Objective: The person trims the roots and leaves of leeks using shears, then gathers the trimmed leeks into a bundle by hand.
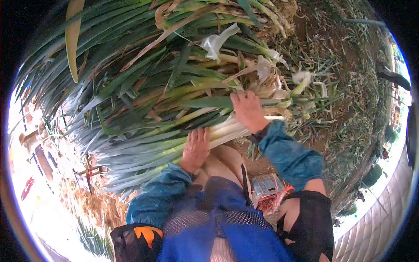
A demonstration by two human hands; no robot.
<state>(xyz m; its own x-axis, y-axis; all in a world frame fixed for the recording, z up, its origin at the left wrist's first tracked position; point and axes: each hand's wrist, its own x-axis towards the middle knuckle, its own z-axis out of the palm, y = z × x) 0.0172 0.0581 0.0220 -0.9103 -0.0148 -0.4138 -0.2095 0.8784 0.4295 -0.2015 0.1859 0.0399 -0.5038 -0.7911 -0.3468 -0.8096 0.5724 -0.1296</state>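
A bundle of long green onions [224, 132] lies across my lap, its white stalks to the right and its green leaves [135, 150] fanning out left. My left hand [195, 149] is closed over the bundle where white turns to green, the fingers curled over the top. My right hand [248, 110] grips the white stalks near the root end, fingers bent over them; the thumb is hidden. Just beyond my hands lies a large heap of unpeeled green onions [174, 81] with brown dry leaves. Loose pale skins [218, 43] rest on the heap.
Dirt ground on the right is strewn with leaf scraps [355, 105]. A box with red strands [269, 192] sits beside my right leg. Dry straw [89, 207] and more green leaves [94, 236] lie at lower left. A pale quilted sheet [377, 227] curves along the lower right.
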